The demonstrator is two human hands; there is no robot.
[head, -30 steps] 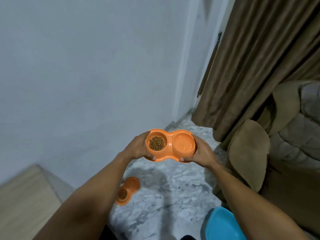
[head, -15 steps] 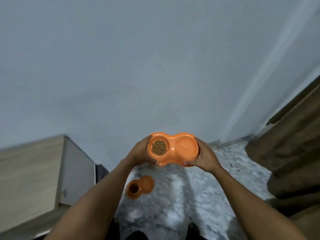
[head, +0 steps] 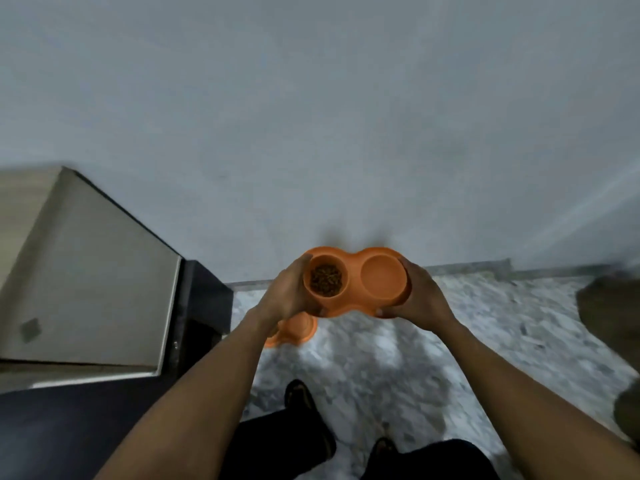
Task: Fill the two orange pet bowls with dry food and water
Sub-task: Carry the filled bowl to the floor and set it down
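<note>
Both forearms are bare from the lower edge of the view up to the wrists, with no sleeve, watch, band or bracelet showing on either. The left hand (head: 291,292) and the right hand (head: 420,296) are ungloved, and no ring can be made out on the fingers that show. Below the arms, the legs are covered in black trousers (head: 277,441) of a plain, unpatterned cloth. The left foot (head: 299,396) and the right foot (head: 382,446) wear dark footwear, too blurred to tell whether it is a sandal or a shoe.
</note>
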